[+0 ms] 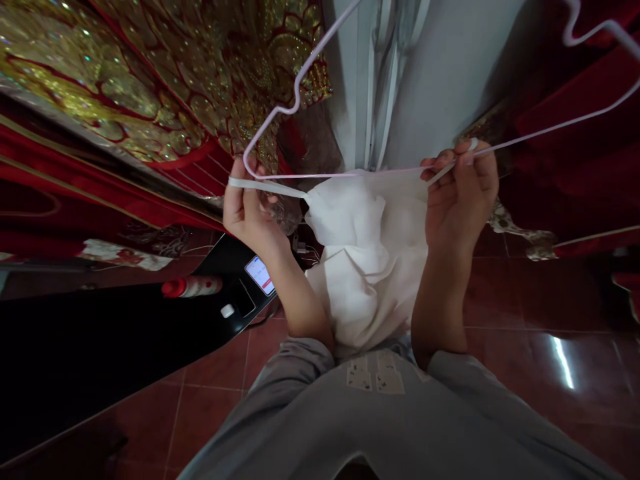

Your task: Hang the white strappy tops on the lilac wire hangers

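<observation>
A white garment (367, 253) with thin straps hangs between my two raised hands, under a thin pale pink wire hanger (295, 100). My left hand (247, 210) is closed on the left strap, pulled taut near the hanger's lower left bend. My right hand (460, 190) is closed on the right strap, pinched against the hanger's bottom bar. The garment's body droops down toward my grey sleeves and chest.
Red fabric with gold sequined embroidery (150, 73) hangs at the left. More dark red cloth (575, 153) hangs at the right. A black surface (100, 340) at lower left carries a phone (260, 275), a red-and-white bottle (193, 287) and a small white object. The floor is red tile (525, 333).
</observation>
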`<state>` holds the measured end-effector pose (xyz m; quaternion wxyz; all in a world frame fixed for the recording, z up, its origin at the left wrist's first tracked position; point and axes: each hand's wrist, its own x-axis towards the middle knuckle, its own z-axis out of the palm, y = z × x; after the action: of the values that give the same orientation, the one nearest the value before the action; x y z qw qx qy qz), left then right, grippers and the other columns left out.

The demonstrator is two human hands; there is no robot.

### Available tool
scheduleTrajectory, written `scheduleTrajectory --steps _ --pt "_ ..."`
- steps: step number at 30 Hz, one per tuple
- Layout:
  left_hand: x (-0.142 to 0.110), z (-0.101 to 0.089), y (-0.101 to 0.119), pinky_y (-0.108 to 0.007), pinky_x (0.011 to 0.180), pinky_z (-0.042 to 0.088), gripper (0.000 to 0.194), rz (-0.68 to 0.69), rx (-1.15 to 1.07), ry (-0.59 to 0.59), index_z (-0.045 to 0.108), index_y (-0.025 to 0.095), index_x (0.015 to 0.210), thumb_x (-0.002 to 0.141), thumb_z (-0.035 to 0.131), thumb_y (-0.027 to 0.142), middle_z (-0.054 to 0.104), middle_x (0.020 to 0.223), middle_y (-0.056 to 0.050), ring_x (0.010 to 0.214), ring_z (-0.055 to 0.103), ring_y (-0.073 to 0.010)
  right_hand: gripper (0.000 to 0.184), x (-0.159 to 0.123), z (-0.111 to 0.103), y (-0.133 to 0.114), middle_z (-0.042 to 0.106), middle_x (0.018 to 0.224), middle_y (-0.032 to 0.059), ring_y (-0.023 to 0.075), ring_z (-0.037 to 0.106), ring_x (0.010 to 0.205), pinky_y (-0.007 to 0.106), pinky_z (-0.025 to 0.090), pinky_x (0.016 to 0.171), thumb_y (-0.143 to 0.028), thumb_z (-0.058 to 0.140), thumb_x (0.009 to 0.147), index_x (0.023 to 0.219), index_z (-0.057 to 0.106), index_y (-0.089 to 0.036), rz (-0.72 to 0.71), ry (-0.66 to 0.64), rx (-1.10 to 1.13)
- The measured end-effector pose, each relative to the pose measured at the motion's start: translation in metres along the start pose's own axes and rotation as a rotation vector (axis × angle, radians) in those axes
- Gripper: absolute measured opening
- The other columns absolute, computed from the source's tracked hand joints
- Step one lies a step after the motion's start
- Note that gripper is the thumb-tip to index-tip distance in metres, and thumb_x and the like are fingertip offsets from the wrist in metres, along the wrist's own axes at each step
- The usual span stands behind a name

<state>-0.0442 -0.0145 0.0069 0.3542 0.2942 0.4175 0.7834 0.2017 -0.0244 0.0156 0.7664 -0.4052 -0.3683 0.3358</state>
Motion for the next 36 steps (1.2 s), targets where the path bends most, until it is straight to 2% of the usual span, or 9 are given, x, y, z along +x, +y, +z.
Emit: scheduleTrajectory --steps 5,9,14,20,25,28,31,34,36 --pt "0.015 0.001 0.012 -0.037 0.106 0.061 0.016 0.055 -0.015 -0.105 0.081 0.029 0.113 0.103 0.073 0.019 0.084 0.120 0.005 0.146 0.064 -0.0271 0.016 0.002 -0.001 0.004 0.061 0.080 -0.0005 0.0165 0.066 0.079 0.036 0.060 0.076 -0.045 0.065 0.094 0.092 0.061 -0.029 0.007 -0.034 0.025" --pt "0.025 0.010 0.035 -0.046 0.121 0.056 0.015 -0.029 0.077 -0.195 0.080 0.020 0.111 0.102 0.074 0.009 0.083 0.105 0.001 0.146 0.062 -0.0302 0.017 0.001 -0.001 0.007 0.059 0.081 -0.0004 0.0179 0.066 0.080 0.037 0.058 0.075 -0.046 0.066 0.094 0.094 0.061 -0.030 0.012 -0.032 0.046" --pt "0.039 0.028 0.059 -0.055 0.124 0.053 0.013 -0.121 0.205 -0.300 0.077 0.022 0.097 0.095 0.085 0.012 0.080 0.093 0.000 0.145 0.060 -0.0357 0.020 -0.003 0.004 0.014 0.058 0.080 -0.0004 0.0190 0.066 0.080 0.039 0.058 0.076 -0.052 0.067 0.092 0.094 0.063 -0.033 0.005 -0.013 0.057" --pt "0.046 0.052 0.069 -0.053 0.114 0.061 0.027 -0.234 0.274 -0.388 0.070 0.022 0.091 0.087 0.090 0.004 0.077 0.090 -0.002 0.140 0.063 -0.0383 0.022 -0.001 0.001 0.018 0.055 0.081 -0.0012 0.0182 0.065 0.080 0.041 0.062 0.083 -0.055 0.066 0.091 0.097 0.062 -0.033 0.028 -0.029 0.016" --pt "0.043 0.045 0.058 -0.048 0.102 0.067 0.023 -0.072 0.294 -0.475 0.069 0.025 0.090 0.091 0.092 0.031 0.075 0.091 -0.003 0.132 0.067 -0.0362 0.018 0.000 0.001 0.015 0.059 0.080 -0.0014 0.0165 0.066 0.078 0.038 0.063 0.079 -0.050 0.066 0.093 0.095 0.065 -0.032 0.016 -0.028 0.046" --pt "0.038 0.035 0.043 -0.043 0.099 0.063 0.015 -0.027 0.175 -0.338 0.069 0.025 0.094 0.099 0.083 0.026 0.072 0.088 0.000 0.128 0.070 -0.0305 0.018 -0.001 0.002 0.016 0.061 0.079 -0.0017 0.0162 0.069 0.079 0.035 0.061 0.073 -0.048 0.068 0.092 0.094 0.067 -0.030 0.013 -0.026 0.093" --pt "0.023 0.030 0.022 -0.039 0.097 0.060 0.008 -0.118 -0.058 -0.192 0.067 0.028 0.106 0.110 0.063 0.023 0.076 0.093 0.001 0.130 0.070 -0.0261 0.016 -0.001 0.005 0.019 0.062 0.078 -0.0018 0.0156 0.070 0.078 0.033 0.060 0.070 -0.045 0.070 0.092 0.093 0.068 -0.029 0.009 -0.031 0.121" --pt "-0.001 0.036 0.000 -0.040 0.104 0.057 0.026 -0.234 -0.192 -0.196 0.066 0.028 0.111 0.116 0.047 0.045 0.078 0.096 -0.003 0.132 0.071 -0.0263 0.014 -0.002 0.007 0.018 0.064 0.078 -0.0017 0.0145 0.071 0.077 0.031 0.060 0.070 -0.043 0.070 0.091 0.092 0.069 -0.029 0.009 -0.039 0.127" --pt "-0.017 0.044 -0.011 -0.040 0.100 0.057 0.031 -0.200 -0.177 -0.221 0.066 0.029 0.108 0.111 0.052 0.057 0.077 0.097 -0.004 0.118 0.076 -0.0268 0.013 -0.002 0.008 0.014 0.065 0.078 -0.0013 0.0141 0.072 0.079 0.029 0.061 0.070 -0.041 0.069 0.092 0.093 0.070 -0.028 0.023 -0.024 0.123"
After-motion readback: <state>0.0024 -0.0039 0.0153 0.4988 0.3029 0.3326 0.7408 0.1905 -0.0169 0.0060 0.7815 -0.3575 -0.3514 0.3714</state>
